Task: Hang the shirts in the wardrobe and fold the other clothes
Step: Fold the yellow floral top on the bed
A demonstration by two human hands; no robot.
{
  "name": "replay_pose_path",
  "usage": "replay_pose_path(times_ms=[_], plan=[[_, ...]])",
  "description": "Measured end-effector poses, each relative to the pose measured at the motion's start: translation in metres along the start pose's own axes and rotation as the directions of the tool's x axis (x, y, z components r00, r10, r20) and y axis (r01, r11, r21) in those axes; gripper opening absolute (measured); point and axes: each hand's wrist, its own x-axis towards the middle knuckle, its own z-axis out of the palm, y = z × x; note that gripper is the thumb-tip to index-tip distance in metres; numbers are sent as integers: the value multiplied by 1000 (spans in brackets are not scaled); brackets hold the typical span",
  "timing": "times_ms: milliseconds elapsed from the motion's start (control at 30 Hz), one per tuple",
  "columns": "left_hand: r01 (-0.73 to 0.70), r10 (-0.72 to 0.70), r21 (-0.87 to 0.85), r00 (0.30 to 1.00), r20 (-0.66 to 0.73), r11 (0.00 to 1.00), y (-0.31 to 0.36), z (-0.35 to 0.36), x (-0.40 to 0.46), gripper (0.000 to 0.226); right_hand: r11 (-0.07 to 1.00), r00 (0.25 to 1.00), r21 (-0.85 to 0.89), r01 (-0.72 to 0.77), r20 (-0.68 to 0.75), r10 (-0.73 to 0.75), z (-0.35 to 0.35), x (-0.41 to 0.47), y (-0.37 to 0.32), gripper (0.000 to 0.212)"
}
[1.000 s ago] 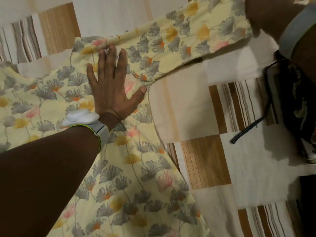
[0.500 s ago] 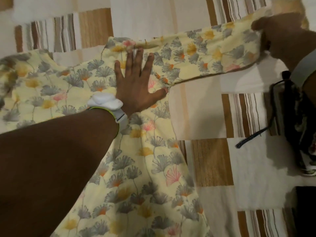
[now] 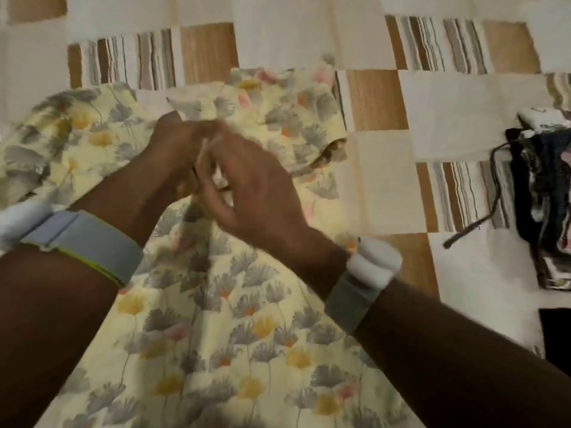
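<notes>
While no basket or box shows from where I stand, a stack of folded dark clothes (image 3: 547,208) sits at the right edge of the bedspread, a black cord (image 3: 482,211) trailing off it onto the cover. The yellow floral garment (image 3: 247,319) lies spread across the middle, its sleeve folded in over the chest near the top. Both hands meet above that fold: the left hand (image 3: 173,156) has its fingers curled and looks to pinch a bit of the fabric, and the right hand (image 3: 256,193) sits just beside it, fingers bent and close together (the blur keeps me from telling whether they grip cloth or only touch it). Each wrist carries a band, a pale blue strap (image 3: 89,242) on the left and a grey strap with a white sensor (image 3: 374,267) on the right. Underneath is a patchwork bedspread (image 3: 448,106) in cream, tan and striped squares.
</notes>
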Motion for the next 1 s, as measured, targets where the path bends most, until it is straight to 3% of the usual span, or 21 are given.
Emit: replay_pose_path(times_ms=[100,200,300,400,467,567,733,900,1000], plan=[[36,-32,-304,999,16,952,4,-3,-7,22,991,973,-136,-15,226,45,20,-48,14,40],[67,-45,-467,997,57,882,5,-19,-10,32,941,927,-327,-81,323,192,27,-41,36,47],[81,-42,-524,995,85,848,-9,-38,-8,45,889,928,-428,-165,237,287,6,-5,76,43],[148,-150,-545,988,42,825,-27,-54,-15,67,820,902,-521,-236,195,384,-10,14,121,35],[181,-237,-578,971,-22,795,-41,-59,-17,63,801,940,-580,-146,172,296,-10,13,144,44],[208,-262,-594,965,-4,777,-58,-59,-21,59,746,983,-664,40,161,91,-6,4,154,51],[197,-282,-514,955,-91,835,-59,-49,-24,44,636,976,-751,179,218,-17,-7,6,152,45],[258,-357,-458,923,-143,850,-75,-37,-36,22,602,936,-729,325,154,-318,-11,3,157,43],[323,-433,-494,893,-124,808,-84,-35,-42,45,576,925,-733,362,208,-317,-11,1,163,38]])
